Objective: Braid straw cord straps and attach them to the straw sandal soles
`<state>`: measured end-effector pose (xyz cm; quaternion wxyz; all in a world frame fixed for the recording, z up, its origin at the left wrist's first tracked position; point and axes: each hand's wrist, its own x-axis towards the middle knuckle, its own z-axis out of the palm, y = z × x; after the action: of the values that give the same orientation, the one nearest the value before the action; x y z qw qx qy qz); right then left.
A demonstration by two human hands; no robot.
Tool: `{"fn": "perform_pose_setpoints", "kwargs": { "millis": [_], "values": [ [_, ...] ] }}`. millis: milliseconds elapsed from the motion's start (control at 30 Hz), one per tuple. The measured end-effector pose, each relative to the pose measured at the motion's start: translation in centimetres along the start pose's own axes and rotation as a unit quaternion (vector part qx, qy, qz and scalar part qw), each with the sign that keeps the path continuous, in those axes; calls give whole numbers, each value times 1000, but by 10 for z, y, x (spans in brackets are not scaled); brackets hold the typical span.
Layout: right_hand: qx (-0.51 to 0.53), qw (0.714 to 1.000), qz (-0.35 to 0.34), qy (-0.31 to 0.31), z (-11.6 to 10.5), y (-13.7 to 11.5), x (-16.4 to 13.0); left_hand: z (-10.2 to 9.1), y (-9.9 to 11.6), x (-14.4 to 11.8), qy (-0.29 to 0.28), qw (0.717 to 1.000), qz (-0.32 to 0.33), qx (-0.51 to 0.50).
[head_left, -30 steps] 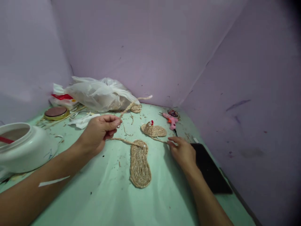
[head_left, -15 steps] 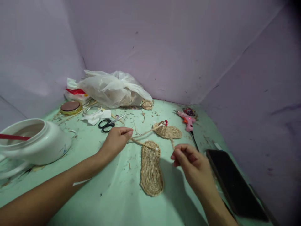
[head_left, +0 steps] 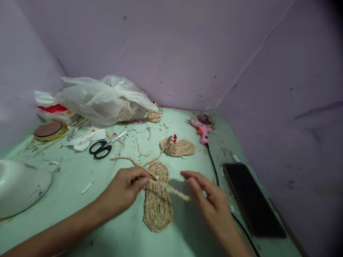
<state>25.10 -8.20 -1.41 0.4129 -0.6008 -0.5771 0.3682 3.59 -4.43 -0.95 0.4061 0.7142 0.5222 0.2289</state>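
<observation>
Both hands have dropped onto the oval woven-straw sole [head_left: 157, 200]: left hand [head_left: 125, 189] is pinching the braided straw cord [head_left: 171, 191] across it, right hand [head_left: 209, 200] hovering loose-fingered beyond the cord's free end, likely needing to pull it taut next.

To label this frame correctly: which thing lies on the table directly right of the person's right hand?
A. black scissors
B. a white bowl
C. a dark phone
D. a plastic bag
C: the dark phone lies flat on the green table just right of the right hand.
</observation>
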Motion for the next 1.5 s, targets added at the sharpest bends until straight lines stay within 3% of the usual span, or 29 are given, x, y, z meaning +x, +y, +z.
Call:
{"fn": "perform_pose_setpoints", "kwargs": {
  "millis": [67,167,333,533,733,900,1033,1200,1333,1400,1500],
  "values": [
    [-21,992,-5,126,-12,4,6,-3,-2,7,26,995,-78,-65],
    [12,983,8,182,-19,10,11,-3,-5,10,58,985,-122,-108],
    [174,969,95,148,-6,7,12,5,-12,6,90,982,-124,-115],
    [409,886,218,9,9,3,13,9,-15,6,93,983,-115,-110],
    [415,879,232,25,17,6,15,12,-17,5,84,990,-85,-74],
    [405,884,228,53,19,8,15,15,-20,0,70,997,-22,-22],
    [411,882,225,47,17,9,14,7,-27,3,57,997,39,28],
    [403,890,214,23,17,11,15,-18,-39,22,133,976,69,159],
    [371,906,202,-17,21,12,12,-24,-27,20,191,960,94,181],
    [360,911,196,-41,22,12,9,-18,-13,10,154,971,108,148],
    [358,912,190,-67,26,12,5,-3,7,-5,-10,979,136,152]
  ]
}}
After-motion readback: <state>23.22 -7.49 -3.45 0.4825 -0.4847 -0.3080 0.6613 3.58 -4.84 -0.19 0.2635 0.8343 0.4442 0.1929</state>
